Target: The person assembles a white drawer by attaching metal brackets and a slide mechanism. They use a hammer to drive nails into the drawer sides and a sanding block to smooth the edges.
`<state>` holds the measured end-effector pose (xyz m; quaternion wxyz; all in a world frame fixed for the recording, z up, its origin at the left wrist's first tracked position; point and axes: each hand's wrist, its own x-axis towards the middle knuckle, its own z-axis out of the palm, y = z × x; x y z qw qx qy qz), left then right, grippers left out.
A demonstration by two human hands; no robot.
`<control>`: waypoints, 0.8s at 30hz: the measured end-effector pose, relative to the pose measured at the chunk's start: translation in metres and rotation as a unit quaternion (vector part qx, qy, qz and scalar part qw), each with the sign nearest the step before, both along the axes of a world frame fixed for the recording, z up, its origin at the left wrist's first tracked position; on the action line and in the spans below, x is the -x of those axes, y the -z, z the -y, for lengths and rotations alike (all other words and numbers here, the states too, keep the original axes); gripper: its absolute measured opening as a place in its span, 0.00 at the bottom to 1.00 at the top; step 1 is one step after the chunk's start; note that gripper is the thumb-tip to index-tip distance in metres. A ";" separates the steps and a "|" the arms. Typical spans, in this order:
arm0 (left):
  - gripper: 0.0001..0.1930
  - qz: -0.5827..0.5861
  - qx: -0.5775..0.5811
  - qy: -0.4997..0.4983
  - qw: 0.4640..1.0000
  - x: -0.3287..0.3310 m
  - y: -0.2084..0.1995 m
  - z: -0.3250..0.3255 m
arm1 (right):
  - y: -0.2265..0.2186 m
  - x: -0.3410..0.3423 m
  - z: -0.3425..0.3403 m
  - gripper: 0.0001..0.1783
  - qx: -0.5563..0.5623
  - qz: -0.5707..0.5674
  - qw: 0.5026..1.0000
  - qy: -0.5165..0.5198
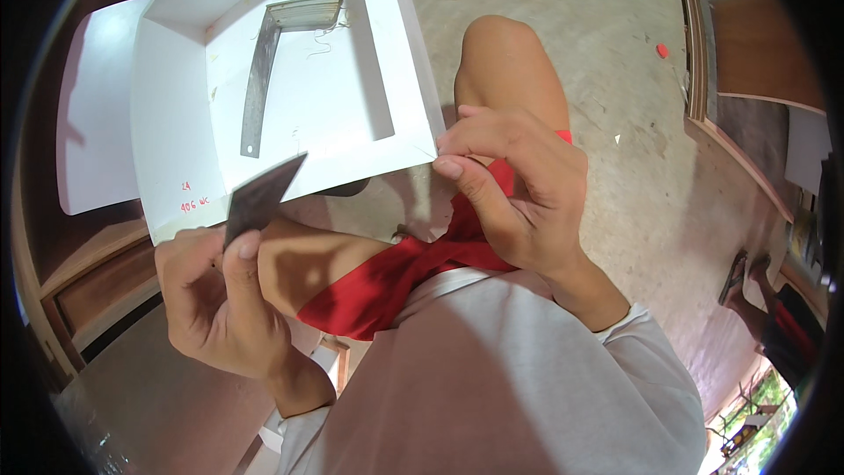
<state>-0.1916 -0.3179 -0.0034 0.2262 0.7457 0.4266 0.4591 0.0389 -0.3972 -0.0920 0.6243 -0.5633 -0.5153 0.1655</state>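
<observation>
My left hand [215,299] pinches a dark, flat, pointed metal blade [268,196] between thumb and fingers, its tip angled up over the near edge of a white open box [352,165]. At the box's near right corner is my right hand [519,180], its thumb and index finger drawn together. A thin strand seems to show by those fingertips, too fine to make out. Inside the box lies an L-shaped try square [261,79], a grey metal blade with a thicker stock, and thin curly shavings [330,35] lie beside it.
A white rounded panel [92,114] and brown wooden furniture [97,286] stand left of the box. On the concrete floor [615,79] lies a small red cap [662,51]. Wooden pieces [743,154] line the right side, and another person's foot [734,274] shows at the far right.
</observation>
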 end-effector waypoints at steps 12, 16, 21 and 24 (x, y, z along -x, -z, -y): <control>0.10 0.095 0.067 -0.001 0.993 -0.032 0.013 -0.061 | 0.004 0.006 -0.007 0.15 -0.050 0.004 0.998 0.032; 0.09 -0.033 0.080 -0.013 0.996 -0.028 0.022 -0.084 | 0.005 0.009 -0.006 0.20 -0.032 0.087 0.993 0.076; 0.18 -0.123 0.070 -0.018 0.990 -0.010 0.014 -0.075 | -0.043 0.024 -0.017 0.26 -0.002 0.185 0.982 0.032; 0.21 -0.135 0.081 0.026 0.987 -0.015 0.015 -0.080 | -0.066 0.011 -0.026 0.28 0.039 0.399 0.915 -0.054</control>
